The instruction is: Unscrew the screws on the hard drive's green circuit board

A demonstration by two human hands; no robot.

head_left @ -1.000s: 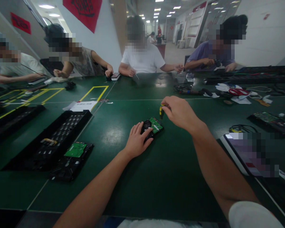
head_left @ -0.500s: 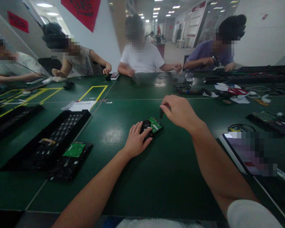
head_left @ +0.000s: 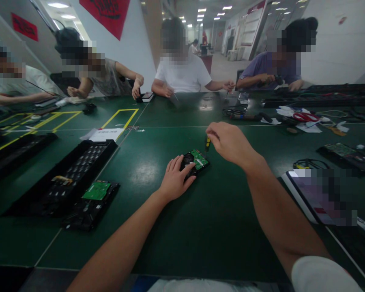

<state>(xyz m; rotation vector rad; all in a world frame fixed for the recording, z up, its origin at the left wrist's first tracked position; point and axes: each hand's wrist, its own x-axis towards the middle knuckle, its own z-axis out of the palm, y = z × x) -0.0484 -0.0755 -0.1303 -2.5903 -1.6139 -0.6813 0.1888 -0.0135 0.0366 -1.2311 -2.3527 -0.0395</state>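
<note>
On the green table, a hard drive (head_left: 201, 159) lies with its green circuit board facing up. My left hand (head_left: 177, 178) holds it by its left part, fingers and thumb spread over the casing and one fingertip on top. My right hand (head_left: 226, 137) pinches the top of a small screwdriver (head_left: 207, 143) with a black and yellow handle. The screwdriver stands upright, its thin shaft pointing down at the right edge of the drive. I cannot make out where the tip touches.
To the left lie a long black tray (head_left: 79, 162) and another drive in a black caddy (head_left: 95, 191). At right are a tablet-like screen (head_left: 319, 198), a cable (head_left: 312, 163) and a caddy with a circuit board (head_left: 346, 156). Several people sit across the table.
The screwdriver handle has turned in my right hand's fingers, and its yellow marks now show. My left hand and the hard drive keep their places.
</note>
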